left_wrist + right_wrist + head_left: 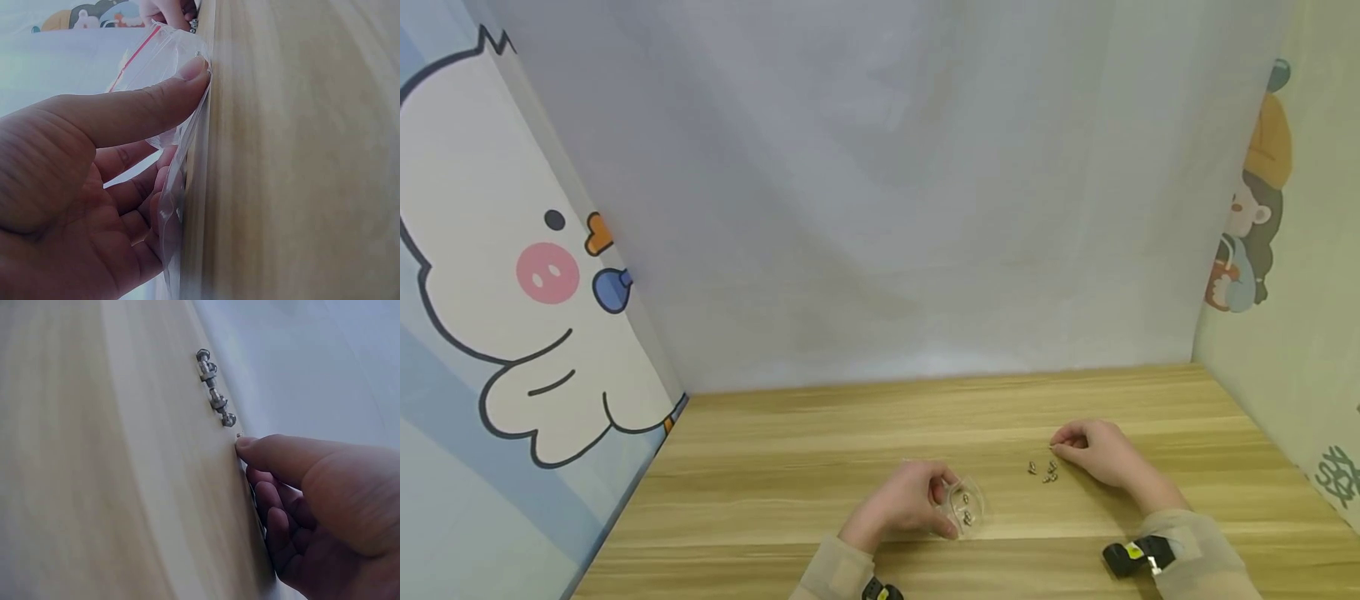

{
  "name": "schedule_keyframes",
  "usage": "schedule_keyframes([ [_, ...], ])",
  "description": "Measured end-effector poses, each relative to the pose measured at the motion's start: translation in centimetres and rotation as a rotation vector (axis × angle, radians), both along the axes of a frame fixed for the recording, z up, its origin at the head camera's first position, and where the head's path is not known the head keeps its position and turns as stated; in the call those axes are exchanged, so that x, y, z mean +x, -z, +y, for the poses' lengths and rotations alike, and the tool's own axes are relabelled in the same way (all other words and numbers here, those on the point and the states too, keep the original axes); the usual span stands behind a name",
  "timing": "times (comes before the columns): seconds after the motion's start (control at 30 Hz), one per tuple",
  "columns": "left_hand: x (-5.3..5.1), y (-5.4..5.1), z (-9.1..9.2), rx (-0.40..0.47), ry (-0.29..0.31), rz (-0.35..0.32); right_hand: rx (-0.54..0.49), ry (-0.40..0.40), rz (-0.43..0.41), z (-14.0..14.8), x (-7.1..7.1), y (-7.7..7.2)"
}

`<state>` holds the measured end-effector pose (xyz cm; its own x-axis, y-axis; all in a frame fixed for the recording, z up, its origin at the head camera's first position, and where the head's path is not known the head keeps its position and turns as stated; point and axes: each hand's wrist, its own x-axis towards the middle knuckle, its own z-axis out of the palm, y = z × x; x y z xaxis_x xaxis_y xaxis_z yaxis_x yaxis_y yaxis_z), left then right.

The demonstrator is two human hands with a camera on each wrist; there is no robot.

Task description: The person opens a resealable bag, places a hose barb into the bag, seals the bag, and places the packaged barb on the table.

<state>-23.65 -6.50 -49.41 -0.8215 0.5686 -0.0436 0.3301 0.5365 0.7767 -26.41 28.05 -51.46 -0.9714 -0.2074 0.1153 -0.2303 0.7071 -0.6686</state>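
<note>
My left hand (912,498) holds open a clear plastic zip bag (979,502) low over the table, with its thumb on the near side. A few small metal screws (967,517) lie inside. In the left wrist view the bag (178,50) has a red line along its mouth. Farther right, my right hand (1103,452) is at table level, thumb and forefinger pinched on a small screw (239,435) whose tip barely shows. Several loose screws (1050,477) lie in a cluster just left of its fingertips; these screws (217,399) are shiny and silvery.
Both hands work over a wood-grain table (760,500). A pale grey cloth backdrop (925,208) stands behind it. Printed panels with cartoon figures flank the left (490,250) and right (1315,292) sides.
</note>
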Motion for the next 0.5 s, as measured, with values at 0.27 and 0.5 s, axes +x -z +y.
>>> schedule_keyframes([
  [0.27, 0.12, 0.1, 0.03, -0.003, -0.003, 0.001, 0.022, -0.022, 0.003, 0.19, 0.05, -0.01],
  [0.5, 0.04, 0.09, 0.03, -0.004, -0.005, 0.006, 0.014, -0.03, 0.007, 0.06, 0.07, -0.36],
])
